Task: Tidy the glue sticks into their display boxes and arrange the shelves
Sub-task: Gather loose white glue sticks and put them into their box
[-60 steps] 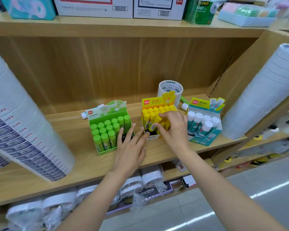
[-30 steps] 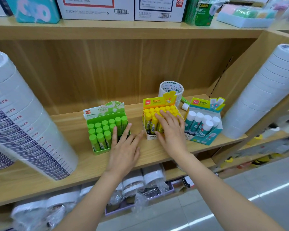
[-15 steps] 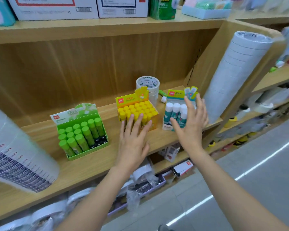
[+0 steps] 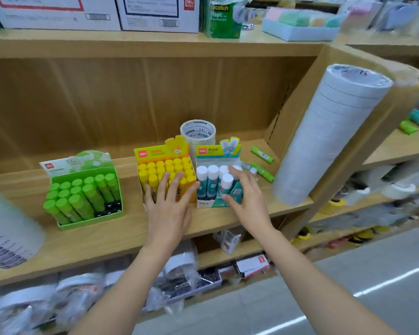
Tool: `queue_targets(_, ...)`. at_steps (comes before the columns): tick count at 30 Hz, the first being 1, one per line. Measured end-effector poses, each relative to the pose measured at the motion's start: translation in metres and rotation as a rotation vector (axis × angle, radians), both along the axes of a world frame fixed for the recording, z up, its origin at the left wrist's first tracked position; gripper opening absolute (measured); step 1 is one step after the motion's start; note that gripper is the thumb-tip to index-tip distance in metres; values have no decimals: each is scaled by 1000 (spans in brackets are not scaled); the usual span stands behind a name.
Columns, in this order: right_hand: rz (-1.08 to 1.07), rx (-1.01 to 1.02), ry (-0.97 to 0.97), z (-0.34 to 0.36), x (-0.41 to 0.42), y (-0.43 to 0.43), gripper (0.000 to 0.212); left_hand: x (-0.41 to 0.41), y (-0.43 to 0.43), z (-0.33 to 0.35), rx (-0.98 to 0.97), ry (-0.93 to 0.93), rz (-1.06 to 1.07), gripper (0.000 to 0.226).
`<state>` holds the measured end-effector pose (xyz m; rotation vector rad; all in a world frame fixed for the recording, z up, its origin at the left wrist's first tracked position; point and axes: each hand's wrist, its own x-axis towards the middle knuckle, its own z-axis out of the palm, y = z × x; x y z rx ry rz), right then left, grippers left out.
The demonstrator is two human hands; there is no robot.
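Three display boxes stand on the wooden shelf. The green box of green glue sticks is at the left. The yellow box of yellow-capped sticks stands in the middle, and my left hand lies flat against its front with straight fingers. Right beside it is the teal box of white-capped sticks; my right hand holds its right front corner, fingers over the caps. Two loose green glue sticks lie on the shelf right of the teal box.
A roll of tape stands behind the yellow and teal boxes. Tall stacks of white tape rolls lean at the right and far left. Cartons sit on the upper shelf. Bagged goods fill the lower shelf.
My right hand left the yellow box and went to the teal box, which now stands against the yellow one. My left hand shifted from the shelf beside the green box to the yellow box front.
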<state>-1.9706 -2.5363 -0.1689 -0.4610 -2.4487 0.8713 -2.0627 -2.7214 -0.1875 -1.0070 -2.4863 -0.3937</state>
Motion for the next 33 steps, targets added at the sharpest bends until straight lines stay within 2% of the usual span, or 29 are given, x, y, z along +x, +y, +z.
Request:
queue_targets(6,179,-36,20,-1,-25,-10,63,-3,-19,-4,46,39,126,63)
queue_targets(12,217,-59,49,-5,-51,-29,62,-9,-33,-3,87,40,159,53)
queue_targets(15,247,-74,48,-3,-56,-30,66,-10,-27,-1,126,40,141,57)
queue_targets(18,308,-207,119,1,-46,-19,68,-8,-12,2,110,85,44,69)
queue_targets(20,159,-191,198,-2,-40,-4,53,-11,-2,1,83,83,12,77)
queue_targets(22,-97,-56,133,-6,-43,15,48,-15,3,-2,52,63,23,85)
queue_targets(24,-251,96,-220,-10,-48,26,54,-20,3,-5,32,66,24,90)
queue_targets(26,-274,162,-489,-13,-50,25,60,-22,2,-6,27,78,16,91)
queue_targets(28,-274,233,-482,-16,-48,16,56,-22,1,-5,29,79,9,90)
queue_targets(33,-293,292,-249,-23,-49,8,47,-22,0,-6,36,68,-1,90)
